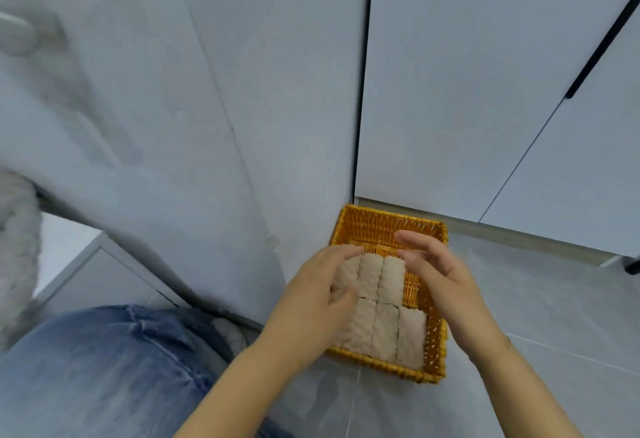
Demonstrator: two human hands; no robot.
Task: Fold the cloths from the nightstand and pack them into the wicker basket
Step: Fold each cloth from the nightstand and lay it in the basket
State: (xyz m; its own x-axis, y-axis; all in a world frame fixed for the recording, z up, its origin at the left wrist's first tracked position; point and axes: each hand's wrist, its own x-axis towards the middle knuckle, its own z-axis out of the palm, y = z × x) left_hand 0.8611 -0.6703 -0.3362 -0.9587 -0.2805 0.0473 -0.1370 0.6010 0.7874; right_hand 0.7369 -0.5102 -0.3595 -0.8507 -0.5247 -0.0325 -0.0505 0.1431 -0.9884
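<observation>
Basket (388, 226) sits on the gray floor (540, 299), close to a wall (194, 126) on the left and white doors (485, 74) on the far side. It is yellow and woven. Inside it lie rolled cloths (384, 330). They are pale and fuzzy. Three rolls make a near row, side by side and touching. More rolls make a far row right behind them; two show plainly and a third is partly under a hand. The far part of the basket shows only its woven bottom.

The left hand (311, 299) rests on the left rolls. Its fingers curl over the leftmost roll of the far row, and its thumb presses on the roll's near end. So this hand holds that roll.

The right hand (436, 271) hangs over the right side of the basket. Its fingers are spread and nearly straight, pointing left. The lower fingertips are just beside the top of the rightmost far roll. I cannot tell if they touch it. This hand holds nothing.

A leg in blue jeans (104, 361) is at the near left. A white nightstand (86, 264) stands to the left of the wall's edge. Something gray and fuzzy (17, 247) is at the far left side, blurred.
</observation>
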